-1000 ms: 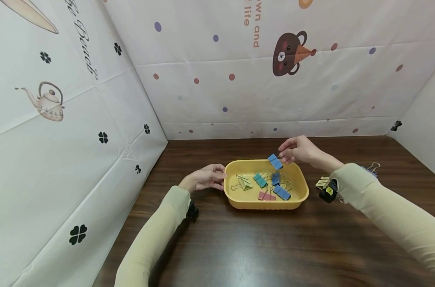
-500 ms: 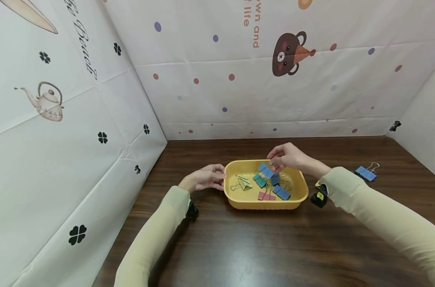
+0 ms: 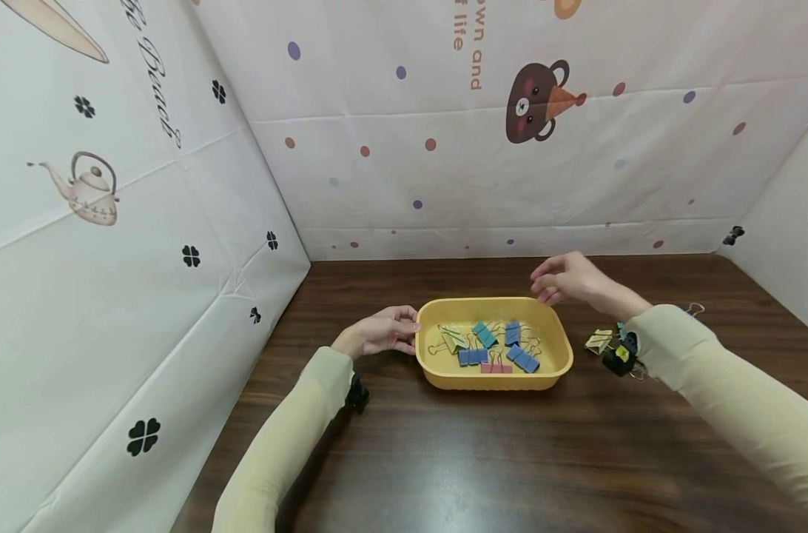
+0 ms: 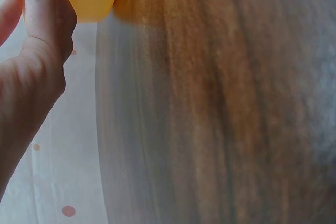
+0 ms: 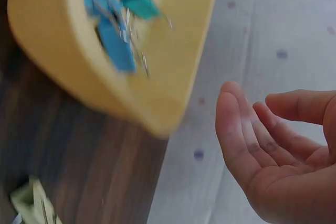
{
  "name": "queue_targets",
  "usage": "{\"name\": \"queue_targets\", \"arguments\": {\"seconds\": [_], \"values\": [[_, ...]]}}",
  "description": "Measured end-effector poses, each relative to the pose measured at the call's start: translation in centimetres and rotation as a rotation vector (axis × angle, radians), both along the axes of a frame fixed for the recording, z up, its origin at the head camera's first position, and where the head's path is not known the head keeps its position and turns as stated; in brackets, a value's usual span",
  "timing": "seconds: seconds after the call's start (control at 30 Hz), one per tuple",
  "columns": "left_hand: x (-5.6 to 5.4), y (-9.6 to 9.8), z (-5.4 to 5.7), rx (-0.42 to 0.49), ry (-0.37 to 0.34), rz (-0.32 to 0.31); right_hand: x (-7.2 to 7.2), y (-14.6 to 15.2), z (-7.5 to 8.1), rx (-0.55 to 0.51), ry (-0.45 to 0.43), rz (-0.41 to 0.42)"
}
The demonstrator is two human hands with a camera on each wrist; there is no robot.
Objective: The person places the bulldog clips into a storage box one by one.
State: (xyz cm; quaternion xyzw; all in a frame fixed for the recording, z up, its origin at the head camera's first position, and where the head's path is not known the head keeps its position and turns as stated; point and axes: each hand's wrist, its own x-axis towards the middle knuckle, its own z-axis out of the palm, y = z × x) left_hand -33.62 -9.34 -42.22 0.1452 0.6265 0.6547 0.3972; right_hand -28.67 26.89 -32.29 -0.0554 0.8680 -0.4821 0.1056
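A yellow plastic tray (image 3: pixel 493 381) stands on the table with several binder clips inside. Among them are a pale yellow clip (image 3: pixel 453 339), a teal clip (image 3: pixel 485 334), a pink clip (image 3: pixel 496 368) and blue ones, one blue clip (image 3: pixel 473 357) lying left of centre. My left hand (image 3: pixel 380 331) grips the tray's left rim between thumb and fingers; the left wrist view shows only part of this hand (image 4: pixel 44 30). Just beyond the tray's back right corner, my right hand (image 3: pixel 567 277) hovers with nothing in it, its fingers loosely bent in the right wrist view.
Right of the tray, a pale yellow binder clip (image 3: pixel 598 340) and a teal clip (image 3: pixel 621 330) lie on the dark wooden table (image 3: pixel 404 459), partly hidden by the right wrist camera (image 3: pixel 620 355). A wire handle (image 3: pixel 695 309) shows past the sleeve. Printed white sheets (image 3: pixel 377 170) enclose the table.
My right hand has carried a blue binder clip into the tray, let it go left of centre, and moved back up to the right. My left hand has stayed on the rim.
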Motion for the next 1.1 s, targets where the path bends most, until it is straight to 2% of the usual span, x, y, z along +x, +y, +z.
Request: {"name": "queue_targets", "arguments": {"seconds": [0.17, 0.23, 0.37, 0.57, 0.7, 0.9, 1.1], "values": [[0.0, -0.1, 0.0, 0.002, 0.0, 0.006, -0.6, 3.8, 0.6, -0.058, 0.031, -0.086], [-0.1, -0.1, -0.1, 0.002, 0.002, 0.006, -0.7, 5.3, 0.7, -0.046, 0.044, -0.117], [-0.1, -0.1, -0.1, 0.0, 0.008, 0.005, -0.7, 8.2, 0.5, 0.049, 0.087, -0.177], [-0.1, -0.1, -0.1, -0.004, 0.008, 0.012, 0.1, 11.9, -0.1, 0.335, 0.212, -0.262], [-0.2, -0.1, -0.1, -0.007, 0.007, 0.013, 1.0, 13.8, -0.7, 0.471, 0.24, -0.321], [-0.2, -0.2, 0.0, -0.007, 0.001, 0.016, 1.8, 16.2, -1.6, 0.537, 0.254, -0.368], [-0.1, -0.3, 0.1, -0.003, 0.004, 0.023, 2.4, 18.3, -2.4, 0.592, 0.266, -0.375]]}}
